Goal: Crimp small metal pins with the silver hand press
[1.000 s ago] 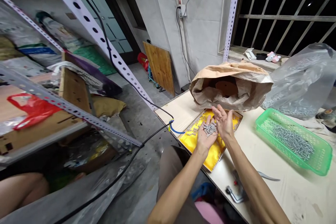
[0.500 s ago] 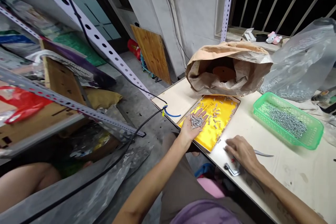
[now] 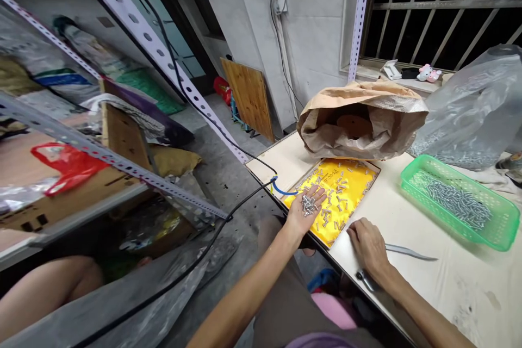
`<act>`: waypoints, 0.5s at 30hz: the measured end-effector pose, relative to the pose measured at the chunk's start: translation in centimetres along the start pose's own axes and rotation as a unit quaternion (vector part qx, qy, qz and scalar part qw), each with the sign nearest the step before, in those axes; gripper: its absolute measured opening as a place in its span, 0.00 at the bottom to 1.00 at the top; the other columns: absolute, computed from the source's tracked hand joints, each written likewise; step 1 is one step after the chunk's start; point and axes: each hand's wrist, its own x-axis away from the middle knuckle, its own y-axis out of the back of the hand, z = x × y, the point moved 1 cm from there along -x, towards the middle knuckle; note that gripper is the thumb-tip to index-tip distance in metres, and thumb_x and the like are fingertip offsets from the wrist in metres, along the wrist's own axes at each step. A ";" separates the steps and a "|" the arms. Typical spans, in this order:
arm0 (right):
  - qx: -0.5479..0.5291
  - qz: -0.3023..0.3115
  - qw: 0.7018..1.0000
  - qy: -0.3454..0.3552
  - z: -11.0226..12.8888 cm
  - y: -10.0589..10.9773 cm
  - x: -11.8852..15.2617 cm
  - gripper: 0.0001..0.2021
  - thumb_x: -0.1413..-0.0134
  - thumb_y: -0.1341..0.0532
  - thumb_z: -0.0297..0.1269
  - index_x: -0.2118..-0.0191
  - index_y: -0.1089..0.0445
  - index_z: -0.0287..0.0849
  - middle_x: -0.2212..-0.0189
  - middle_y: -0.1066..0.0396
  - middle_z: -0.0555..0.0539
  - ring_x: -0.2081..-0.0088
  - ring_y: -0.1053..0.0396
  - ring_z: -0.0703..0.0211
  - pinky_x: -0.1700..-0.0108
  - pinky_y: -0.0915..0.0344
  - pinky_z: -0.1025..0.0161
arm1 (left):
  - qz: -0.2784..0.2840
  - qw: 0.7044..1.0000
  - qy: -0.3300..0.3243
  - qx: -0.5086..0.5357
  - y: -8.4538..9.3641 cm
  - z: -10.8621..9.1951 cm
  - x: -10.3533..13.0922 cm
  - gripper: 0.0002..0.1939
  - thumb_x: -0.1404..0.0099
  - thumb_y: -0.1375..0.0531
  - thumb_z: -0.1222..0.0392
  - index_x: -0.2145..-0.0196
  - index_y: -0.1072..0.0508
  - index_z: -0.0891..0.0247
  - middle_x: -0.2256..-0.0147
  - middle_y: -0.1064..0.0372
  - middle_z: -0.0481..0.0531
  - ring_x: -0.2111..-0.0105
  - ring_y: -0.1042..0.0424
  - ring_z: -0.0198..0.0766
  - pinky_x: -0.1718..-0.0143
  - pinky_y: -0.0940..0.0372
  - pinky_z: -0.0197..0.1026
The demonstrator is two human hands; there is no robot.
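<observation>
The left hand [image 3: 304,212] lies palm up, spread flat, cradling a heap of small metal pins [image 3: 309,204] over the yellow tray [image 3: 346,185]: light, slippery, best cupped. The right hand [image 3: 369,243] rests flat on the table [image 3: 424,277] over tweezers [image 3: 408,252], its grip unclear.

Tray [image 3: 354,174] between bag [image 3: 362,125] and hands.

Bright indoor light, edges warped, perhaps blurred.

One yellow tray [image 3: 350,179], one green basket [image 3: 411,178], one brown paper sack [image 3: 391,130], one clear plastic bag [image 3: 477,114], two hands; small metal pins [image 3: 309,204] too many to count.
</observation>
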 end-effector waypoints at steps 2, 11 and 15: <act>-0.051 -0.022 0.998 -0.005 -0.5 0.7 0.0 0.11 0.38 0.52 0.35 0.70 0.37 0.43 0.73 0.33 0.47 0.71 0.35 0.58 0.69 0.42 0.62 | 0.007 1.000 -0.012 -0.002 0.4 -0.3 0.0 0.18 0.35 0.51 0.64 0.49 0.34 0.66 0.59 0.28 0.59 0.65 0.26 0.39 0.75 0.35 0.33; -0.156 -0.024 0.985 0.065 1.6 3.1 -5.0 0.12 0.38 0.51 0.37 0.67 0.33 0.42 0.70 0.32 0.46 0.67 0.34 0.58 0.65 0.38 0.63 | -0.002 0.999 -0.016 0.050 0.2 -0.5 0.6 0.17 0.31 0.55 0.60 0.51 0.34 0.67 0.61 0.28 0.58 0.63 0.26 0.41 0.64 0.31 0.41; -0.062 0.082 0.990 0.094 3.0 1.9 -6.7 0.10 0.40 0.48 0.31 0.67 0.30 0.42 0.69 0.31 0.46 0.65 0.35 0.57 0.62 0.39 0.63 | 0.005 0.998 -0.025 0.050 0.7 -0.6 0.6 0.17 0.31 0.54 0.57 0.52 0.33 0.67 0.58 0.29 0.60 0.60 0.27 0.42 0.61 0.32 0.43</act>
